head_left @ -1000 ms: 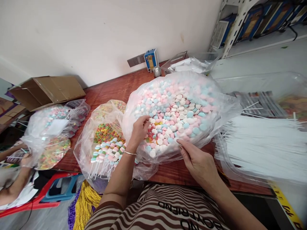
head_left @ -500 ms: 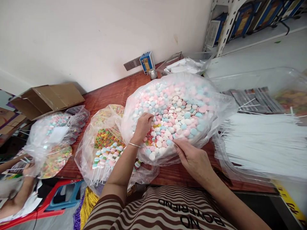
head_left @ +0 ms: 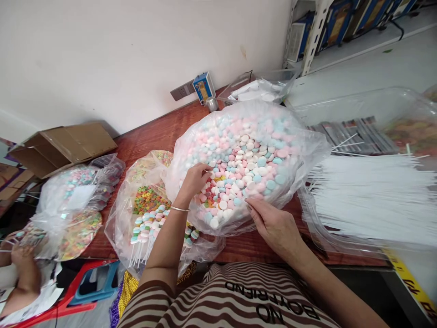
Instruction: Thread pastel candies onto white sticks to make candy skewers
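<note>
Three clear bags on the red tabletop (head_left: 160, 132): big bag (head_left: 307, 150) of pastel candies (head_left: 246, 159) at centre, middle bag (head_left: 136, 182) with ring candies and finished candy sticks (head_left: 150, 225), third bag (head_left: 78, 191) far left. Left hand (head_left: 194, 180) inside the big bag, fingers curled into the candies; whether it holds one, can't tell. Right hand (head_left: 273, 223) pinches the bag's near edge. White sticks (head_left: 368, 200) crowd the right.

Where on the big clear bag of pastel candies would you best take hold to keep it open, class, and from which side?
Probably the loose front rim of the big clear bag, from the near side: the plastic folds slack there, where the right hand pinches it, while the left hand reaches among the candies.
</note>
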Available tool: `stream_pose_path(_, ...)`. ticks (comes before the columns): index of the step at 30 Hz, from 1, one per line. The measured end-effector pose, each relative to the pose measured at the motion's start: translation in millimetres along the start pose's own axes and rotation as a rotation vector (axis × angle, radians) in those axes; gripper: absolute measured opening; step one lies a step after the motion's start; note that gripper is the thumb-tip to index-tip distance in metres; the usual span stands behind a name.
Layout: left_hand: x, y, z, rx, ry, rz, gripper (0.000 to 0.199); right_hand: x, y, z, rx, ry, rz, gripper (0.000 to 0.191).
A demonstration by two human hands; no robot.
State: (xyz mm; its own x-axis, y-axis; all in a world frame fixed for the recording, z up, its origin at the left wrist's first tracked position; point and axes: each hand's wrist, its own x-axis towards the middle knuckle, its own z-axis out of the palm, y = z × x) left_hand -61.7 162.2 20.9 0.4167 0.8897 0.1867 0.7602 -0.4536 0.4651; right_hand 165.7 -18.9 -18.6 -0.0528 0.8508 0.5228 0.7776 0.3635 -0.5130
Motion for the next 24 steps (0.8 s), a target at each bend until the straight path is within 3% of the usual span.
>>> stream_pose_path(4, -0.2, 2.0, 6.2, 0.131, -0.092, -0.029, 0.026, 0.5, -0.3, 3.7, -0.001, 0.010, -0.010, 0.029)
stream_pose_path(16, -6.9, 15.6, 5.8, 0.308, -0.165, -0.116, 0.018, -3.8, 2.9, 5.2, 0.012, -0.036, 0.035, 0.029)
stream_pose_path(21, -17.1, 18.2, 15.1, 0.238, -0.098, -0.074, 0.017, -4.6, 2.7, 9.5, 0.024, -0.038, 0.009, 0.029)
stream_pose_path(24, -25.3, 21.7, 20.6, 0.013, 0.035, -0.128, 0.017, -3.0, 0.3, 11.8, 0.014, -0.030, 0.026, 0.032)
